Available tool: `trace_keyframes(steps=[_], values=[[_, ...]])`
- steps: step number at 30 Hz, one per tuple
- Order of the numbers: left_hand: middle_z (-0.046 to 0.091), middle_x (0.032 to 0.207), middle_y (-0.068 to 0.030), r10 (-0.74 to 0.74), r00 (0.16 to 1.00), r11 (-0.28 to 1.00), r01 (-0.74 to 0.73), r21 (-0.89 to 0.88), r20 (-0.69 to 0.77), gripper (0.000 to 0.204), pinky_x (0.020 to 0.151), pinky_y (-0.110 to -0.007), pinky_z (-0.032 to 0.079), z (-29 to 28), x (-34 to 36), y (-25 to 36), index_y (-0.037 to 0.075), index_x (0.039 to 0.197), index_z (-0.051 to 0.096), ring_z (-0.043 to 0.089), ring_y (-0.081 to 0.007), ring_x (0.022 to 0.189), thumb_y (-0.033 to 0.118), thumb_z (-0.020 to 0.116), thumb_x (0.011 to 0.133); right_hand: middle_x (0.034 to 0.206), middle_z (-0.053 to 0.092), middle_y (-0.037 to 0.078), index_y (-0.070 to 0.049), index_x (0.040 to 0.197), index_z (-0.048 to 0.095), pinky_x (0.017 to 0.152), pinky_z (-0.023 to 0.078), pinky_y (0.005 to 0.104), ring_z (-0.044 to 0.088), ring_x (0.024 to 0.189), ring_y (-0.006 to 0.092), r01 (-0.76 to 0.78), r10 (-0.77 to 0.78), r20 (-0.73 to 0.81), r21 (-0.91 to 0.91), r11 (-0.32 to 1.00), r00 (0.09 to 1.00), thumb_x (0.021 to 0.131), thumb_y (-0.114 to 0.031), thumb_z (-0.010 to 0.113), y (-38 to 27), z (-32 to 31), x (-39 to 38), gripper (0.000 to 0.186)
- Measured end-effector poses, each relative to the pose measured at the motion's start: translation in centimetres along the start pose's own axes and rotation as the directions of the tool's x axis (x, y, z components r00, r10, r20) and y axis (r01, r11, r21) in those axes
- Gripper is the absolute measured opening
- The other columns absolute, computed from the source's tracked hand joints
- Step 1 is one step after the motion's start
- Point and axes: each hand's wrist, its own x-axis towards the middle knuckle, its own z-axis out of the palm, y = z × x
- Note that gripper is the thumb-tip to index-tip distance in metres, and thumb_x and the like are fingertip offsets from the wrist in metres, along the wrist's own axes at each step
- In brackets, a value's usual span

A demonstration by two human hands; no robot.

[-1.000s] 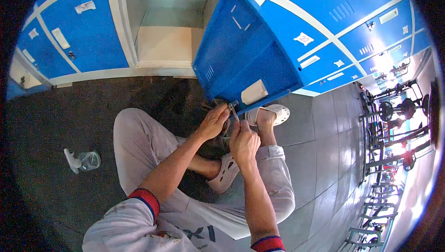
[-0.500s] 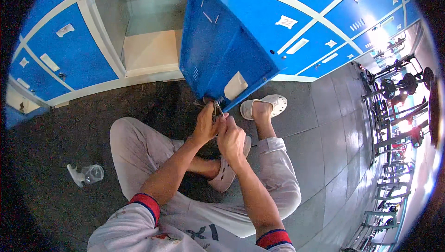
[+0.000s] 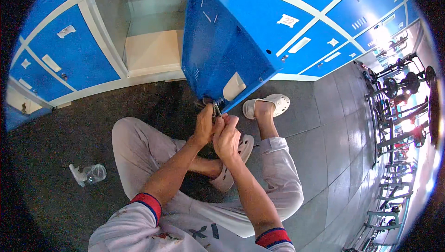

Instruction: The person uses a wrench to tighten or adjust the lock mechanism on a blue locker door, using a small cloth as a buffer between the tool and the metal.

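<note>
Here we are at the free lower edge of the blue door [image 3: 218, 52], swung out from its locker [image 3: 150, 50], and both hands are in close together. The right hand [image 3: 226, 136] has its fingers curled tight round what looks like a slim metal tool [image 3: 217, 109], its shiny shaft pointing up at the door's edge, just beside the white paper [image 3: 234, 86]. The left hand [image 3: 204, 124] is right alongside, fingers bunched narrow near the tip; whether they pinch the fitting or merely steady the shaft, I cannot tell. Tight work, this! The door hangs on its hinge side, so it could well swing under pressure; bracing it with the left hand would serve nicely. Keep the shaft in line with whatever it meets, push gently and turn from the wrist, because a skewed tip would likely slip toward those left fingers. The bent knees leave the forearms room, and the spray bottle [image 3: 90, 174] lies on the dark floor [image 3: 51, 145], well apart on the left.
</note>
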Motion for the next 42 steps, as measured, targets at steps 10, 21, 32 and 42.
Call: trace_keyframes(steps=[10,21,32,42], values=[[0.047,0.070,-0.0194,0.029,0.999,0.999,-0.028,0.027,-0.022,0.031,0.057,-0.043,0.039,-0.2,-0.5,-0.8,0.000,0.085,0.042,0.048,-0.0393,0.064,0.022,0.062,0.079,0.068,0.059,0.022,-0.003,0.093,0.040,0.050,0.045,0.0490,0.057,0.059,0.0421,-0.052,0.059,0.113,-0.065,0.997,0.992,0.090,-0.020,0.044,-0.9,-1.4,0.7,0.018],[0.054,0.081,-0.0218,-0.008,0.999,1.000,0.009,-0.016,0.035,0.017,0.062,-0.044,0.043,-1.6,0.2,0.7,0.000,0.101,0.045,0.054,-0.0406,0.074,0.008,0.047,0.087,0.066,0.055,0.028,-0.003,0.085,0.045,0.056,0.041,0.0543,0.054,0.066,0.0474,0.112,-0.056,0.316,-0.162,0.980,0.947,0.088,-0.017,0.045,-2.4,-5.6,2.6,0.015],[0.053,0.084,-0.0216,0.041,0.999,0.996,-0.041,0.083,-0.003,0.012,0.062,-0.046,0.044,-0.9,0.2,-0.6,0.000,0.097,0.045,0.054,-0.0411,0.078,0.005,0.046,0.086,0.067,0.058,0.025,-0.001,0.080,0.049,0.057,0.046,0.0525,0.058,0.063,0.0437,0.127,0.044,0.287,-0.549,0.826,0.957,0.089,-0.022,0.040,-3.5,-4.3,1.6,0.025],[0.054,0.084,-0.0213,-0.041,0.999,0.997,0.040,0.073,0.002,0.015,0.064,-0.044,0.044,-1.3,0.2,-0.1,-0.002,0.098,0.047,0.053,-0.0409,0.074,0.006,0.046,0.086,0.057,0.051,0.026,0.000,0.069,0.046,0.047,0.038,0.0490,0.053,0.057,0.0437,0.091,-0.066,0.096,-0.285,0.954,0.993,0.090,-0.015,0.043,-1.2,-1.7,0.7,0.026]])
